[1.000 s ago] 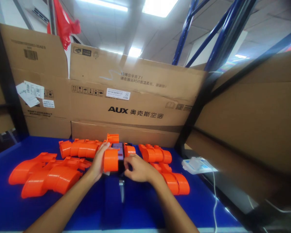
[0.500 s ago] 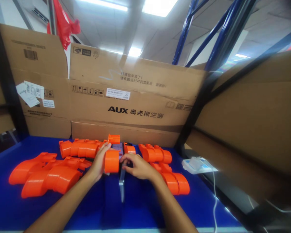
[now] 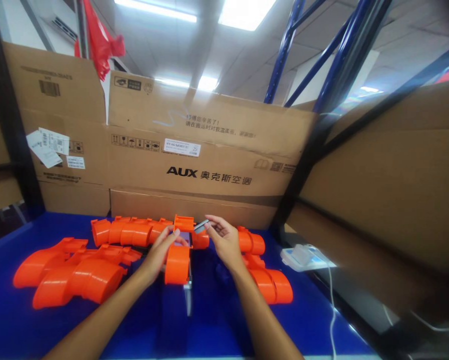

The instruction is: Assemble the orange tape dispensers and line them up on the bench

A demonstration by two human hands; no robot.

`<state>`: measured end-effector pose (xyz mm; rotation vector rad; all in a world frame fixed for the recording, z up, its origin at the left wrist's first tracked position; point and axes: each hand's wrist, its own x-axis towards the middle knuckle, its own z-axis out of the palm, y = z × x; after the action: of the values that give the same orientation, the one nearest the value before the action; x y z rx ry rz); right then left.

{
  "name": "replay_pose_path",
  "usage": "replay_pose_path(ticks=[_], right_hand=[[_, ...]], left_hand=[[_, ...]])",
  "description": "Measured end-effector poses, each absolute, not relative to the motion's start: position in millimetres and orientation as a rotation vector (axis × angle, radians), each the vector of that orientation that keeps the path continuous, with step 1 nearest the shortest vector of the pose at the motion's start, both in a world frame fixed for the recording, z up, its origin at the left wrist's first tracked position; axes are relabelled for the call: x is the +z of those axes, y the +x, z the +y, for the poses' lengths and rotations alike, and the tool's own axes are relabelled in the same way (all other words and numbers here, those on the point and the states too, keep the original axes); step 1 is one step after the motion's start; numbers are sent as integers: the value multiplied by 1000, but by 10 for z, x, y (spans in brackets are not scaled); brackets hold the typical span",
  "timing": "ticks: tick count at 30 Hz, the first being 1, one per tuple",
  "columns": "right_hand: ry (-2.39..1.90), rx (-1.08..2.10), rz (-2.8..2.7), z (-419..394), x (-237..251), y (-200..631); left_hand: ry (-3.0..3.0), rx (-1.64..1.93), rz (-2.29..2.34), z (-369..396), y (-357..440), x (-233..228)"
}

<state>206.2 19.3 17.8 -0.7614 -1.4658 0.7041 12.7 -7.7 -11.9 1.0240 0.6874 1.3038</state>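
My left hand (image 3: 159, 254) rests on an orange plastic duct piece (image 3: 177, 264) that sits on a small fixture at the middle of the blue table (image 3: 217, 320). My right hand (image 3: 223, 239) is raised just behind it and pinches a small flat grey part (image 3: 201, 226) between thumb and fingers. A phone-like screen (image 3: 183, 237) shows between the two hands. A grey metal bar (image 3: 187, 300) runs from the fixture toward me.
Orange duct pieces lie in groups: a big pile at left (image 3: 72, 270), a row at the back (image 3: 129, 231), more at right (image 3: 269, 282). Cardboard boxes (image 3: 194, 160) wall the back and right. A white device with a cable (image 3: 303, 255) sits at the table's right edge.
My right hand has lifted from the table beside the fixture and moved back, now holding the small grey part. My left hand and the orange piece shifted slightly toward me.
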Motion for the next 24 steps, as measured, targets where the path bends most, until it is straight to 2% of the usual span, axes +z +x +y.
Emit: replay_pose_path(ticks=[6,24], right_hand=[[-688,746,-1208,191,111,1971],[-714,704,-1225,156,16,2041]], left_hand=[[1070,1292,652,-121,140,-96],[1073,1263,641,-179,171,-69]])
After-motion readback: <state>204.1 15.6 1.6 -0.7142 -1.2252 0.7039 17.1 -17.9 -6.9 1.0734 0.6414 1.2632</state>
